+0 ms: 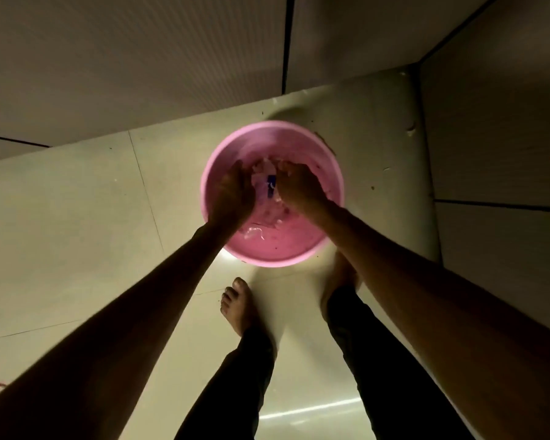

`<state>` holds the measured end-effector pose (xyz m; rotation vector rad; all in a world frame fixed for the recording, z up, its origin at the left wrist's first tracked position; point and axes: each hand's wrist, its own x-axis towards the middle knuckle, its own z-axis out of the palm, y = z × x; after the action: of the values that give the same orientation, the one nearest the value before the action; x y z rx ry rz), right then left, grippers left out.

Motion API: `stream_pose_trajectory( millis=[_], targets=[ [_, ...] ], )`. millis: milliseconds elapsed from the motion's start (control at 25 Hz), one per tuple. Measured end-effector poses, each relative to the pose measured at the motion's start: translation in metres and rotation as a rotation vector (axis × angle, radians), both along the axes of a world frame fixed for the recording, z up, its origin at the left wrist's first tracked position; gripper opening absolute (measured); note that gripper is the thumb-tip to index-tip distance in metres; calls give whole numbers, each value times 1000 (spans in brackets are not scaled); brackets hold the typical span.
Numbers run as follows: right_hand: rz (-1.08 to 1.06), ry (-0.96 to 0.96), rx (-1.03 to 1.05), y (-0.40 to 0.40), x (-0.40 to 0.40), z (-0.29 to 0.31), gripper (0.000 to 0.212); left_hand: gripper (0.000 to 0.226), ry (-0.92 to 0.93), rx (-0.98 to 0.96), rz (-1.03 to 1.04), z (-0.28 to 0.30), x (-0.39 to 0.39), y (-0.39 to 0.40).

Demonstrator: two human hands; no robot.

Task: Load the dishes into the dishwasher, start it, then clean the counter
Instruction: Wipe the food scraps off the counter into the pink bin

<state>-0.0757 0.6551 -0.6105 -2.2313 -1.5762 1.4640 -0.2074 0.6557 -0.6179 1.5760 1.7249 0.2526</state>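
while both hands work inside pink basin (272, 134) on floor tiles (77, 217): left hand (232, 195) and right hand (299, 188) curl onto pale wrapper scraps (265, 173); exact grip blurred. risk: tipping basin, spilling waste. dishwasher, dishes unseen.

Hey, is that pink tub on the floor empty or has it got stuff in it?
Not empty. The pink tub holds crumpled whitish scraps and a small blue item; both hands reach inside.
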Motion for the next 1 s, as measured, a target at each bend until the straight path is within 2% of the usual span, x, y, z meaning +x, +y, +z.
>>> stream_pose_trajectory(
  millis=[120,240,320,440,640,1000],
  targets=[
    [64,-143,56,-14,0,26,21,31,10,-41,47,29,-10,-10],
    [71,-216,86,-19,-2,56,33,30,-63,-66,70,73,-6,-13],
    [106,-122,33,-14,0,78,40,31,-90,-119,31,98,1,-12],
    [93,-9,-44,-11,3,113,47,30,-54,-70,-30,127,4,-14],
    [49,-10,71,-19,4,178,45,43,27,-57,-83,161,2,-20],
    [25,-65,210,-48,6,297,46,46,38,10,-166,282,8,-41]
  ],
)
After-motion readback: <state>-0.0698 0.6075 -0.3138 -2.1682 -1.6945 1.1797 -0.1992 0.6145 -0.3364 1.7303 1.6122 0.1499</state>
